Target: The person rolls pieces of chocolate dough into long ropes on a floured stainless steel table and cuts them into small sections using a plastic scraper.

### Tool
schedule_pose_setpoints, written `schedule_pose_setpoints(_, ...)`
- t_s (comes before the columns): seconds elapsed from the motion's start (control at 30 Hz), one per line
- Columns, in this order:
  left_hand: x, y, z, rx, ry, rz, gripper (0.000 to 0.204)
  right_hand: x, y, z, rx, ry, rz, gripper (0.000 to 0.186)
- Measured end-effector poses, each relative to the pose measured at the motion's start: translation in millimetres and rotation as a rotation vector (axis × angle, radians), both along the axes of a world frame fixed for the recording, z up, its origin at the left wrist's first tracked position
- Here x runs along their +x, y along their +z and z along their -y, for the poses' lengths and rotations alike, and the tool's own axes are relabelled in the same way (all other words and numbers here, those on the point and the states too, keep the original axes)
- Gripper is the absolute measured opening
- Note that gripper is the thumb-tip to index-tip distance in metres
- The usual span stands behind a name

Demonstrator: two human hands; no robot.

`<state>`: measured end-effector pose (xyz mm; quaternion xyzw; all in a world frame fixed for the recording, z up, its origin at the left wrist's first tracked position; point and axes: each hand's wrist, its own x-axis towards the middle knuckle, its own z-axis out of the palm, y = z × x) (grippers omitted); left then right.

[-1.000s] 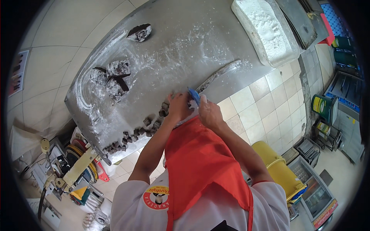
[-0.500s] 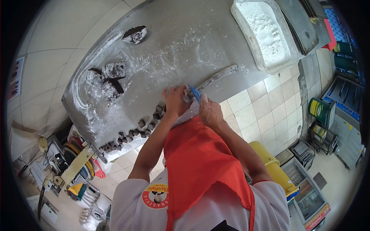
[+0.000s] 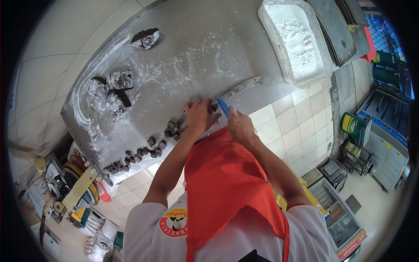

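A flour-dusted rope of dark dough (image 3: 242, 87) lies along the near side of the metal table. My left hand (image 3: 200, 117) has its fingers bent over the rope's near end, with dark cut bits at the fingertips. In my right hand (image 3: 241, 126) is a blue dough scraper (image 3: 223, 106), its blade upright beside my left fingers at the rope. Small dark dough pieces (image 3: 172, 126) lie by my left wrist, and more cut pieces (image 3: 142, 152) run in a line to the table's left corner. What lies under my left palm is hidden.
Floured dark dough lumps (image 3: 120, 81) sit at the table's left, with another lump (image 3: 145, 39) farther back. A tub of flour (image 3: 299, 43) stands at the far right, next to stacked metal trays (image 3: 334, 39). The metal table (image 3: 196, 26) has flour streaks; its near edge meets my red apron.
The whole view has shifted slightly, with the table sliding left in it. Both hands stay at the dough rope, the scraper still in my right hand. The blade has tilted a little.
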<state>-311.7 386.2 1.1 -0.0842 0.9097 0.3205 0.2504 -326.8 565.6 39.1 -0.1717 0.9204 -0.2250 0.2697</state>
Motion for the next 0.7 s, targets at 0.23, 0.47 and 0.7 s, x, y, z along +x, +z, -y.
schedule_pose_setpoints(0.23,3.6,-54.9,-8.5,-0.119,0.094,-0.413,0.036,-0.7,-26.1,4.1,0.002,0.019,0.022,0.023)
schedule_pose_setpoints(0.47,-17.8,-14.8,-16.3,-0.052,0.039,-0.259,0.036,-15.8,-9.7,-4.6,-0.012,-0.091,-0.008,0.022)
schedule_pose_setpoints(0.7,-22.5,-31.7,-25.8,-0.159,-0.048,-0.362,0.043,-29.3,-25.4,-20.2,-0.002,-0.003,0.034,0.020)
